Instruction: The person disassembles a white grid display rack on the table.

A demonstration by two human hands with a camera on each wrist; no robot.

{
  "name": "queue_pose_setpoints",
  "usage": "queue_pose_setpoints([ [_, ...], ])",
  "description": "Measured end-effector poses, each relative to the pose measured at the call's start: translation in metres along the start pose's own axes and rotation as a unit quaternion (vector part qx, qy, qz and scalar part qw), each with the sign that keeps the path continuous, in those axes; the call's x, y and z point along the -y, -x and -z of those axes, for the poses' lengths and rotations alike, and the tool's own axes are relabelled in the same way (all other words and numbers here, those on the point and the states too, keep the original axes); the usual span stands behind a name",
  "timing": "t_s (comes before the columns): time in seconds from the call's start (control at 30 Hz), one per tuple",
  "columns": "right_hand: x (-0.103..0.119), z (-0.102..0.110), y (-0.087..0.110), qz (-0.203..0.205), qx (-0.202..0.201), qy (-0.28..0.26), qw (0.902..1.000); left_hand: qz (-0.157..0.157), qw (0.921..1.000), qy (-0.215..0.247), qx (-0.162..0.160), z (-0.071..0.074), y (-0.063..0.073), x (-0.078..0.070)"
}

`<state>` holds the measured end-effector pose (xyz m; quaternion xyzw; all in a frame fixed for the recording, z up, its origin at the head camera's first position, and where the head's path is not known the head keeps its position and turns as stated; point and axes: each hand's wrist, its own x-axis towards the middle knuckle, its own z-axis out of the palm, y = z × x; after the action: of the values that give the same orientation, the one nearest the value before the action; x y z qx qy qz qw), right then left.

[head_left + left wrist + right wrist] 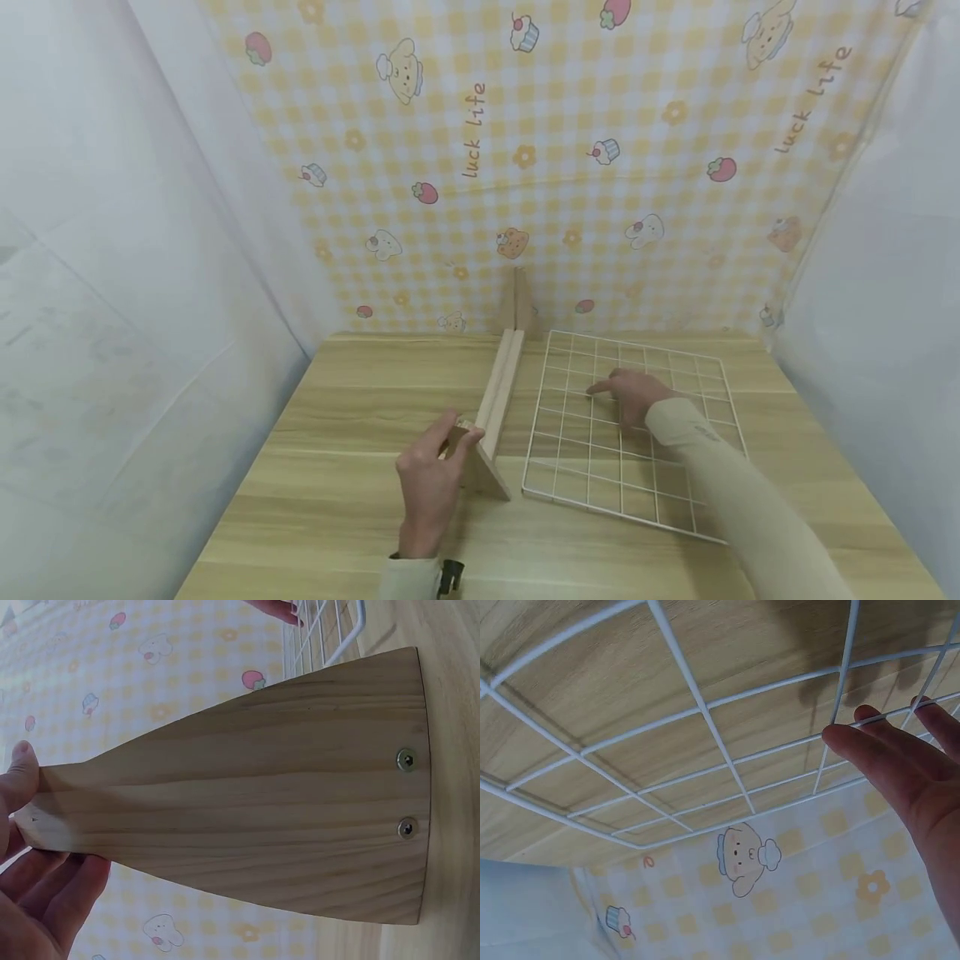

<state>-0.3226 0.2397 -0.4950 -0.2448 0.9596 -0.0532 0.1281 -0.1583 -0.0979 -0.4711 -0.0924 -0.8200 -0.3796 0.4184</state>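
Observation:
A wooden stand has two tapered end panels joined by a pair of long wooden bars (501, 383). My left hand (433, 482) pinches the narrow top of the near panel (483, 471) between thumb and fingers. Two bolts (406, 760) show near that panel's wide bottom edge in the left wrist view. The far panel (516, 304) stands upright by the back cloth. To the right of the stand, a white wire grid (621, 492) spreads over the tabletop. My right hand (637, 396) is over the grid, fingers extended, fingertips right at its wires in the right wrist view.
The light wood-grain table (330, 467) runs back to a yellow checked cloth (570, 200) with cartoon prints. White sheets (135, 333) hang along the left and right sides. The grid's left edge lies close beside the stand.

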Motion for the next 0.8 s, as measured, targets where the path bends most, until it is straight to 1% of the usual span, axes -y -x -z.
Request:
queue_pose_setpoints([
  [0.1, 0.001, -0.001, -0.003, -0.003, -0.002, -0.004, 1.0000, 0.002, 0.9999, -0.010, 0.010, 0.000, 0.000, -0.003],
  [0.23, 0.000, -0.003, -0.007, -0.001, -0.005, -0.007, 1.0000, 0.005, 0.9996, -0.026, 0.012, -0.001, -0.001, -0.007],
  [0.3, -0.001, -0.003, -0.010, -0.005, -0.005, -0.009, 0.9999, 0.000, 0.9994, -0.034, 0.010, -0.003, -0.001, -0.008],
  [0.43, -0.002, -0.002, -0.015, -0.026, -0.003, -0.009, 0.9996, -0.014, 0.9990, -0.041, 0.006, -0.007, -0.003, -0.010],
  [0.53, -0.001, -0.001, -0.019, -0.029, -0.005, -0.009, 0.9995, -0.023, 0.9988, -0.042, 0.003, -0.010, -0.003, -0.011],
  [0.6, 0.001, -0.001, -0.020, -0.021, -0.006, -0.007, 0.9997, -0.028, 0.9986, -0.045, -0.001, -0.011, -0.002, -0.012],
  [0.7, 0.003, 0.000, -0.020, -0.026, -0.003, -0.007, 0.9996, -0.035, 0.9982, -0.049, -0.006, -0.011, 0.000, -0.013],
  [0.8, 0.006, 0.002, -0.020, -0.037, 0.001, -0.007, 0.9993, -0.034, 0.9984, -0.044, -0.009, -0.012, 0.001, -0.014],
])
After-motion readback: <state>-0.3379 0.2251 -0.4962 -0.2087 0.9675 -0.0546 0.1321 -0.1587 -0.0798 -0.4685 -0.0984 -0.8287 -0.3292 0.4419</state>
